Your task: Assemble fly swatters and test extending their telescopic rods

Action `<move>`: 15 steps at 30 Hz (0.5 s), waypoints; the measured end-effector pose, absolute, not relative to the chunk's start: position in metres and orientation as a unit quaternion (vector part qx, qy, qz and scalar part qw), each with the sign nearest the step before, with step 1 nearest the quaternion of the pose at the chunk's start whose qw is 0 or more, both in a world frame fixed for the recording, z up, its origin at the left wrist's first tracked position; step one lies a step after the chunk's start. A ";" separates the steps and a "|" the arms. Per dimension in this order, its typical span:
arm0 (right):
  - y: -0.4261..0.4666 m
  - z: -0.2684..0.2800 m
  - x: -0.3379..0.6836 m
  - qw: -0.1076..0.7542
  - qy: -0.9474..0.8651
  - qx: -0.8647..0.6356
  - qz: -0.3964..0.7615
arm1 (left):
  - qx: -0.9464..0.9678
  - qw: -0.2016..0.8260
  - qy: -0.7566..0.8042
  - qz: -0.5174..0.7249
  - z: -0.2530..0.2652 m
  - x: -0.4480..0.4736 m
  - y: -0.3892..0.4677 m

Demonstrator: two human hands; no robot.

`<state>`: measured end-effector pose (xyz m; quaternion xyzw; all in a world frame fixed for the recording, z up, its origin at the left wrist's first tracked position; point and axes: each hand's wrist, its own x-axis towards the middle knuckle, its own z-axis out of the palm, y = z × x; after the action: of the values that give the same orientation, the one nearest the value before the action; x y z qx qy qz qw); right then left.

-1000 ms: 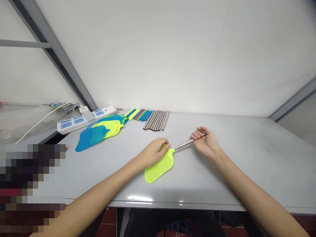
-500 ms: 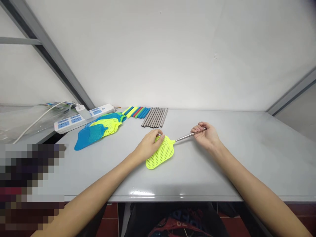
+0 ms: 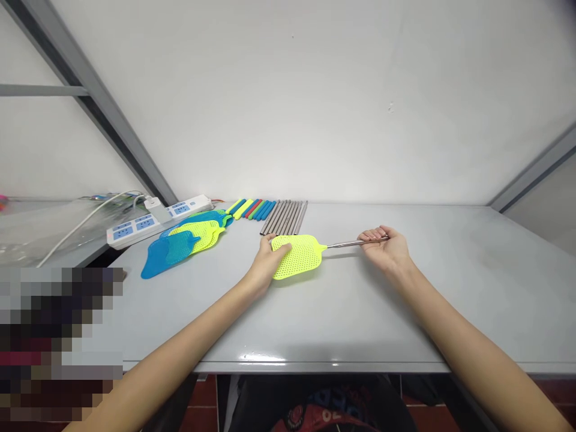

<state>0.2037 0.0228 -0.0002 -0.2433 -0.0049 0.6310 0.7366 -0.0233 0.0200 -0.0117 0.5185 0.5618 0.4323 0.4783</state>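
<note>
A yellow fly swatter head (image 3: 300,257) with small holes is joined at its neck to a thin metal rod (image 3: 344,244). My left hand (image 3: 266,261) grips the head's left edge, thumb on top and fingers beneath. At the other end, my right hand (image 3: 384,247) is closed around the rod, palm turned up. The swatter lies nearly level, slightly above the table, with a shadow under it. Beyond it lies a row of metal tubes (image 3: 284,217), and to their left are short coloured handle sleeves (image 3: 252,209) in yellow, blue, red and green.
Several blue, yellow and green swatter heads (image 3: 171,252) overlap on the left of the grey table (image 3: 382,324). Behind them runs a white power strip (image 3: 157,219) with a plug and cable. Clear plastic bags (image 3: 67,225) lie farther left. A white wall (image 3: 342,108) stands behind.
My left hand has shifted from resting over the swatter head to gripping its left edge. The swatter has turned more level and risen from the table. My right hand moved slightly right.
</note>
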 end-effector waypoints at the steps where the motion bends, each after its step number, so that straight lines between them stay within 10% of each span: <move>1: 0.022 0.000 0.203 0.737 -0.005 -0.241 0.631 | 0.482 0.565 0.526 0.414 -0.009 -0.023 0.018; 5: 0.019 0.003 0.202 0.734 -0.004 -0.254 0.630 | 0.369 0.725 0.454 0.364 -0.001 -0.021 0.009; 15: 0.009 -0.005 0.184 0.759 0.031 -0.242 0.604 | 0.338 0.728 0.466 0.373 -0.002 -0.018 -0.012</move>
<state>0.1841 0.0094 -0.0048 -0.2418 0.0306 0.6042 0.7586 -0.0176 -0.0124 -0.0015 0.3376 0.4656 0.3726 0.7283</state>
